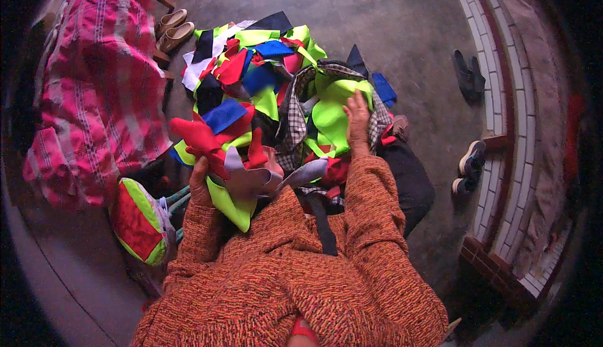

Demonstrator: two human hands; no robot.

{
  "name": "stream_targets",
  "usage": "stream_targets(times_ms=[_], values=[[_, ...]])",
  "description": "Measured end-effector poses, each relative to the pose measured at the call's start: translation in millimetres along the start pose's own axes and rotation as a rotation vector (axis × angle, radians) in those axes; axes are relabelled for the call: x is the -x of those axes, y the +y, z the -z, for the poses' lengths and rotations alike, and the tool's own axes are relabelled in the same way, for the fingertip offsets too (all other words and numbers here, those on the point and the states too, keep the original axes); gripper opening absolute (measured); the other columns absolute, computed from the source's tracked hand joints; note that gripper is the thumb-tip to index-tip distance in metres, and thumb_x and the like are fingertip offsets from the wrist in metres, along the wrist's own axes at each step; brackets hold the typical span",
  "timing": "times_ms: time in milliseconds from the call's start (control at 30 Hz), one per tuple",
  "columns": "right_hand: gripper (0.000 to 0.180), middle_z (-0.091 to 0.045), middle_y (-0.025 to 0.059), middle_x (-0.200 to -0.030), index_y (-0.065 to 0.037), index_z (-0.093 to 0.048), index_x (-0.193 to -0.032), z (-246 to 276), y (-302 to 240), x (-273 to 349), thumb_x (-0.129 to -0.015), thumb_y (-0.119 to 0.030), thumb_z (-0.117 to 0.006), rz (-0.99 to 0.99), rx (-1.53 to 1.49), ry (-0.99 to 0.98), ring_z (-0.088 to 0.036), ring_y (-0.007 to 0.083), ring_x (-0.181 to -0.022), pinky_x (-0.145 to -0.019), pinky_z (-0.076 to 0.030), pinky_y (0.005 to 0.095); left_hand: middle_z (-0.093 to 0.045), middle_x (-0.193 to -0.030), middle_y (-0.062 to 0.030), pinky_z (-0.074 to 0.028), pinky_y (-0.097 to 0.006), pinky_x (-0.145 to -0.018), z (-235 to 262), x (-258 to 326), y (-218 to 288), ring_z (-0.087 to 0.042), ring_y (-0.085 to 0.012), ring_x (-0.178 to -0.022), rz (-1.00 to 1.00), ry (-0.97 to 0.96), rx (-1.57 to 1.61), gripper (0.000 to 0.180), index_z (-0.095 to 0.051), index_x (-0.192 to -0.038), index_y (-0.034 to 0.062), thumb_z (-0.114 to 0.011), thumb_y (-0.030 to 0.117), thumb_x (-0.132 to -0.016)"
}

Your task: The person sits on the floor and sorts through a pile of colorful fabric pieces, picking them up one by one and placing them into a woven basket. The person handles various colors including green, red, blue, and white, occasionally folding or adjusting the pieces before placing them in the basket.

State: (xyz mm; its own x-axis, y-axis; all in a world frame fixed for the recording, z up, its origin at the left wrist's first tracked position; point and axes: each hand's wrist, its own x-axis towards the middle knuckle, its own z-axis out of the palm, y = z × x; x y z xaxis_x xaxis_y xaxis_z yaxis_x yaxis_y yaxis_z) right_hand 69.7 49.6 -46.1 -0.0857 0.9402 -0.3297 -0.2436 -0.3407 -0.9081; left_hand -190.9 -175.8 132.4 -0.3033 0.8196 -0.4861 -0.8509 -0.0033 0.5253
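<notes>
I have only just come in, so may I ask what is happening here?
Someone's left hand holds a bundle of coloured fabric, while the right hand lies open on a bright yellow-green piece with checked cloth around it. Just beyond, a mixed heap of scraps lies on the floor.

Left hand [200, 187] gripping scraps [200, 136], right hand [358, 124] on lime cloth [331, 113]

A white-tiled ledge [494, 105] borders the shiny grey floor [414, 33].
</notes>
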Motion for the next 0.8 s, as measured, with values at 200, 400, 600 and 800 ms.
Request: stream_targets(times_ms=[200, 400, 600, 800], values=[[0.056, -0.048, 0.0175, -0.115, 0.001, -0.047, -0.119, -45.9, -11.8, 41.9, -0.073, -0.025, -0.066, 0.397, 0.698, -0.139, -0.045, 0.0285, -0.108, -0.089, -0.038, 0.0330, -0.053, -0.114, -0.0089, -0.041, -0.038, -0.091, 4.3, 2.4, -2.5, -0.053, -0.0230, -0.102, -0.047, 0.008, 0.011, 0.048, -0.041, -0.123, 0.0077, -0.057, 0.023, -0.080], [0.063, -0.047, 0.0206, -0.117, 0.000, -0.050, -0.115, 51.4, 20.4, 15.6, -0.065, -0.031, -0.073, -0.186, 0.699, -0.092, -0.050, 0.0314, -0.100, -0.075, -0.046, 0.0391, -0.059, -0.102, -0.0062, -0.046, -0.035, -0.084, -2.4, 4.6, -5.9, -0.058, -0.0199, -0.092, -0.082, -0.057, 0.078, 0.036, -0.050, -0.114, 0.0077, -0.058, 0.018, -0.081], [0.043, -0.056, 0.0074, -0.110, -0.001, -0.047, -0.120, -39.6, -80.4, 73.2, -0.082, -0.017, -0.060, 0.032, 0.384, -0.216, -0.054, 0.0129, -0.093, -0.075, -0.044, 0.0245, -0.060, -0.097, -0.0044, -0.049, -0.029, -0.077, -1.2, 5.5, -3.2, -0.059, -0.0152, -0.087, -0.086, -0.026, -0.001, 0.029, -0.052, -0.109, 0.0071, -0.059, 0.012, -0.081], [0.031, -0.057, 0.0062, -0.107, -0.005, -0.054, -0.112, -134.8, -146.4, 144.4, -0.081, -0.010, -0.060, 0.295, 0.314, -0.566, -0.054, 0.0129, -0.094, -0.080, -0.045, 0.0272, -0.059, -0.099, -0.0057, -0.049, -0.029, -0.078, -19.3, 18.8, 7.4, -0.059, -0.0160, -0.088, -0.144, -0.047, -0.192, 0.032, -0.051, -0.110, 0.0059, -0.060, 0.012, -0.080]])
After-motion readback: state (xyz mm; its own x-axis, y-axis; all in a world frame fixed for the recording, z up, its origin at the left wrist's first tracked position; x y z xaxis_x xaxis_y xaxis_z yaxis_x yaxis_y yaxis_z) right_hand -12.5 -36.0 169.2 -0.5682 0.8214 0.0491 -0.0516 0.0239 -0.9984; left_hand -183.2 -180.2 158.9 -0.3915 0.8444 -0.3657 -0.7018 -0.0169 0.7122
